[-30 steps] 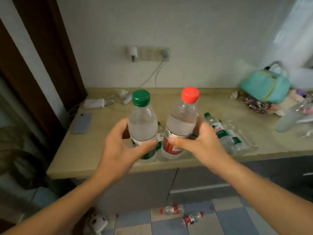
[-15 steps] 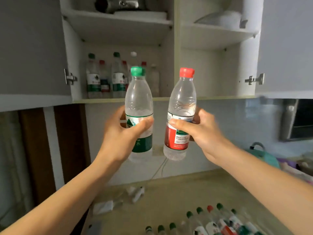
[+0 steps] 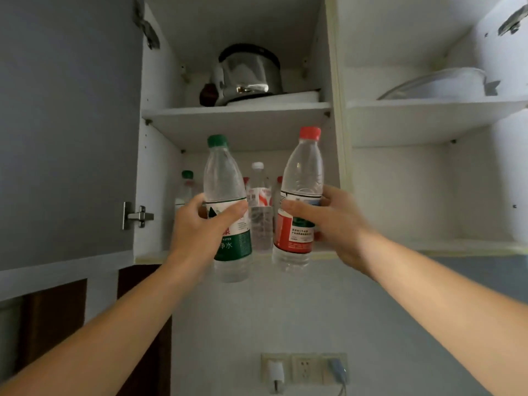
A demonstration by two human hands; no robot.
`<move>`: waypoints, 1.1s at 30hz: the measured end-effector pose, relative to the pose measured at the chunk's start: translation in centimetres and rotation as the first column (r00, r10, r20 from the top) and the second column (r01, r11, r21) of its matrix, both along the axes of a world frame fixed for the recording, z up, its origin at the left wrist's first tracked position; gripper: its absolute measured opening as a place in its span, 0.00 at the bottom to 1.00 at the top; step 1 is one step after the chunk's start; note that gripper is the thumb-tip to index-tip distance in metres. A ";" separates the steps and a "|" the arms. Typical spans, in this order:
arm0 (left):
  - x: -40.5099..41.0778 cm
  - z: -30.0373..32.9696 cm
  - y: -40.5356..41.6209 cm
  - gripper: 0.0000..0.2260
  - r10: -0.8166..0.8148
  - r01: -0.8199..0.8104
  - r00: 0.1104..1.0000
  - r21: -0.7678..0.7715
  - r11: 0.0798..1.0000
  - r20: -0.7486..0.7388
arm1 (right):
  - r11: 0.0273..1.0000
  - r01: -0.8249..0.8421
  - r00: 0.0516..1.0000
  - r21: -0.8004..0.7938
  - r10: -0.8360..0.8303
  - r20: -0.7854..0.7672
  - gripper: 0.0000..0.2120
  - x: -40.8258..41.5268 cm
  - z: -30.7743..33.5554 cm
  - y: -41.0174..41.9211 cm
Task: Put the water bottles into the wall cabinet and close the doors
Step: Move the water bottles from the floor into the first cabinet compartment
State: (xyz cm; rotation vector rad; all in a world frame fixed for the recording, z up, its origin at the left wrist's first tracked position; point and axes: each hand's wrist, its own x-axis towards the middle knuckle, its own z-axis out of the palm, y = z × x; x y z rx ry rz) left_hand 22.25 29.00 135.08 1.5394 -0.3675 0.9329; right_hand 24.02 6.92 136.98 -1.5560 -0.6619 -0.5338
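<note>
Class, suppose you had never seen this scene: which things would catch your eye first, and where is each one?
Two raised bottles dominate the centre: the left hand grips the green-capped bottle, the right hand grips the red-capped bottle, both in front of the open wall cabinet. Behind them more bottles stand on its lower shelf; a shiny metal pot sits on the shelf above.

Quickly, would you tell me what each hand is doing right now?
Left hand: grips the green-capped bottle.
Right hand: grips the red-capped bottle.
</note>
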 end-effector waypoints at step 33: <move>22.0 2.0 -5.0 0.13 -0.005 0.005 1.000 -0.026 1.000 -0.007 | 0.923 0.377 0.924 -0.081 -0.380 -0.038 0.23 19.3 -0.2 0.3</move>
